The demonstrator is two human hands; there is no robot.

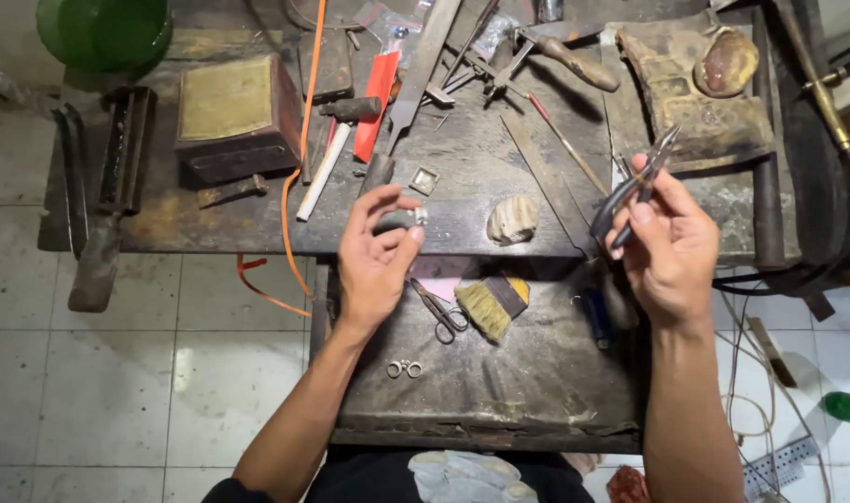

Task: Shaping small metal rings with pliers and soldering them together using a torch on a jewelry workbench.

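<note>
A small silvery metal piece [421, 215] sits pinched between the thumb and fingertips of the left hand [377, 256], raised just above the front edge of the dark, worn surface [499, 168]; the right hand [669, 247] is clenched round the handles of a pair of pliers [633, 186], nose pointing up and away; below the hands, on a lower tray [537, 391], lie small scissors [441, 312], a brush [490, 303] and two little rings [404, 369]; a pale ridged shell-like lump [512, 220] rests between the hands; a brown box [237, 116] stands far left.
</note>
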